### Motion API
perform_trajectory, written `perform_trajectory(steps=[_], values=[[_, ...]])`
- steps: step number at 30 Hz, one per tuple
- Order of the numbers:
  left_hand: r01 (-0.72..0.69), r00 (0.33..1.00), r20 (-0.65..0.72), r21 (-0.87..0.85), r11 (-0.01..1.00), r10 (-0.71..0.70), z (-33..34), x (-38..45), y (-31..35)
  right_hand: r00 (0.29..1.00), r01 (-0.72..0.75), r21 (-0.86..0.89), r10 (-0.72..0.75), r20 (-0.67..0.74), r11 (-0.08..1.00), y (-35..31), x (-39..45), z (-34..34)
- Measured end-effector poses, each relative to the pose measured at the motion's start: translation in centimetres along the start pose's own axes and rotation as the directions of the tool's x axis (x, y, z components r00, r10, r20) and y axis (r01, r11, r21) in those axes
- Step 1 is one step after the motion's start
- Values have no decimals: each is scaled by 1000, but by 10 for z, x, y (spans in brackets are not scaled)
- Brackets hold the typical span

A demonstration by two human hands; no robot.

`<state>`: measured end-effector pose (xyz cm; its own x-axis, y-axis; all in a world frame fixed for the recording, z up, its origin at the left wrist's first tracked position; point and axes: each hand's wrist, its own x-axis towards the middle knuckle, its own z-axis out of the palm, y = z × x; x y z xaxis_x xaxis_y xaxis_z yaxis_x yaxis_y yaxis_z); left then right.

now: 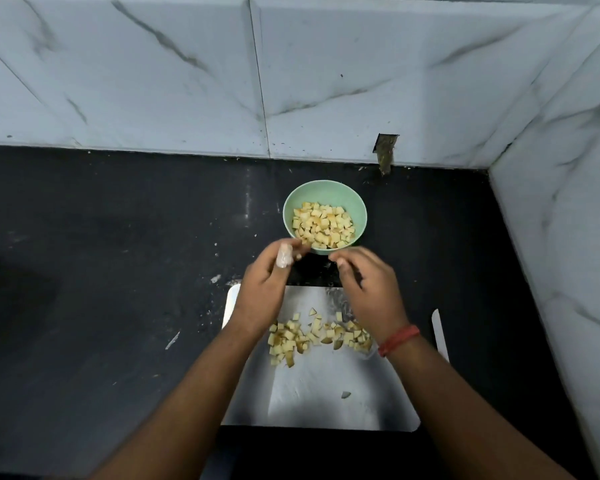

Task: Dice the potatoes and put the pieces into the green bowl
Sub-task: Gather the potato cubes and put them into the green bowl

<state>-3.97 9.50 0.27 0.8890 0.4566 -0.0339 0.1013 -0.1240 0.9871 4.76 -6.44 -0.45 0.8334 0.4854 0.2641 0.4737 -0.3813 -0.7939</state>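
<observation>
Pale yellow potato cubes [321,336], small and with brown skin on some sides, lie in a loose heap on the far half of the white rectangular cutting board [326,393]. More cubes of the same kind already fill the lower part of the round light green bowl [326,192], which stands on the black stone tabletop [118,271] just beyond the board. I judge that such pieces are light and firm, but wet and a little slippery with starch, so a single pinch carries only few of them. Scooping them together with both hands cupped from the two sides seems the better hold, and the skin scraps should not hinder this.

Both hands hover at the near rim of the bowl, above the gap between board and bowl. The left hand [267,282] has its fingers [284,254] bent inward, and some pale pieces seem to be at the fingertips, though the blur does not let me tell if it holds them. The right hand [368,282] has loosely curled fingers, and I cannot tell whether anything is inside. The heap on the board lies behind both hands, under the wrists, not touching any finger. A red thread bracelet [399,339] sits on the right wrist.
</observation>
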Motion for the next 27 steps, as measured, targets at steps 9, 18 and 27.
perform_trajectory(steps=[9,18,27], values=[[218,973,112,-190,957,-200,27,-56,-19,898,-431,316,436,58,845,-25,-52,35],[144,977,157,20,989,-145,11,-72,-21,853,-518,266,512,97,813,-20,-58,22],[-234,946,326,665,709,7,-12,-73,-69,954,-170,-439,259,152,882,20,-79,14]])
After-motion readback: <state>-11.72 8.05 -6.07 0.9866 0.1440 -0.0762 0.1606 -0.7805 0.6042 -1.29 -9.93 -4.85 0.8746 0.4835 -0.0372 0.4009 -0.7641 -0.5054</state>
